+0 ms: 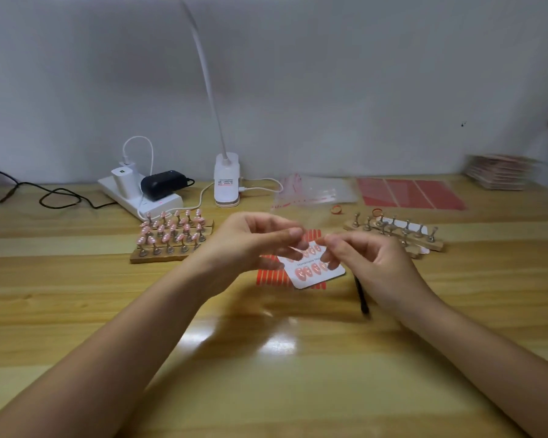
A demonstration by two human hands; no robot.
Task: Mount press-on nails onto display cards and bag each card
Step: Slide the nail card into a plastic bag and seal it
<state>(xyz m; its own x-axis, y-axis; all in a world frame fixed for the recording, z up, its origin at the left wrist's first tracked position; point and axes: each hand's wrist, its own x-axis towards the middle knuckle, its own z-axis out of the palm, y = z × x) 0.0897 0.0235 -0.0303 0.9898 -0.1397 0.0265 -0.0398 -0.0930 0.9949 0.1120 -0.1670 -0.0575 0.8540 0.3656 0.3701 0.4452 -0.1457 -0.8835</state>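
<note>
Head view: both hands hover above the white display card [318,273] on the wooden surface [266,358], left hand [250,245] and right hand [361,260] fingers curled tip to tip, their pinch blurred beyond telling.

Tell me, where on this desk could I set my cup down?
Bare wood lies in front of the forearms, along the table near edge. Between the full nail stands and empty stands it is crowded around the display card.
</note>
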